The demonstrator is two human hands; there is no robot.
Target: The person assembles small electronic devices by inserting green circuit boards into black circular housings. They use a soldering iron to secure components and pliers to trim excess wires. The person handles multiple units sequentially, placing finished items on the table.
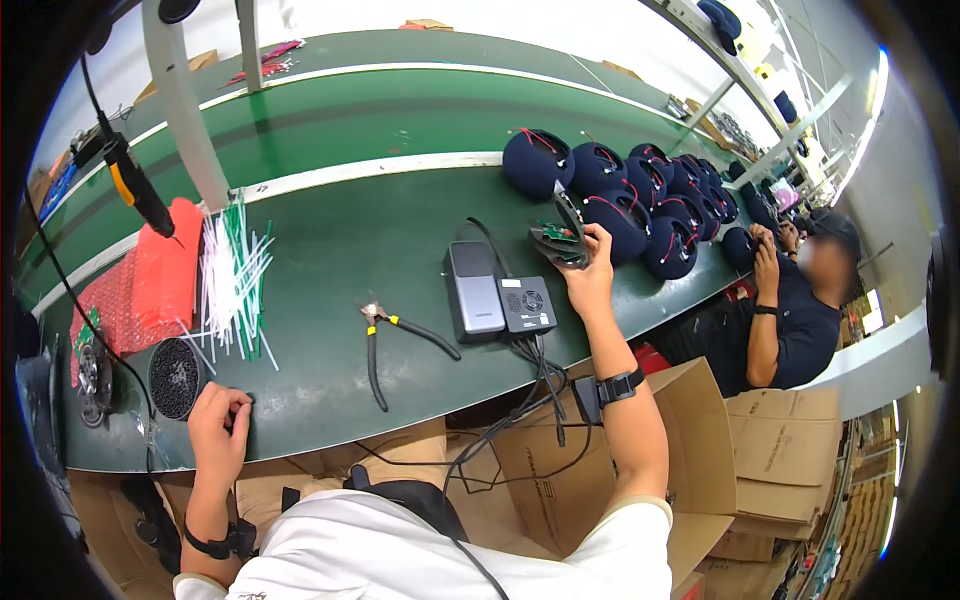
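Note:
My right hand (593, 275) grips a black plastic housing with a green circuit board (560, 236) in it, raised over the workbench near the dark blue round shells (618, 222). Its fingers wrap around the housing's right side. At the bench's front edge, my left hand (220, 430) is closed, thumb against curled fingers; what it holds, if anything, cannot be made out. Just beyond that hand is a round tub of small black pieces (178, 378). Between the two hands lie diagonal cutters (375, 345) with black and yellow handles, spread apart.
A grey power bank (475, 290) and a black box with a fan grille (527, 305) trail cables over the edge. White and green strips (232, 285) lie by red bubble wrap (165, 270). An electric screwdriver (135, 180) hangs at left. A co-worker (800, 310) sits at right.

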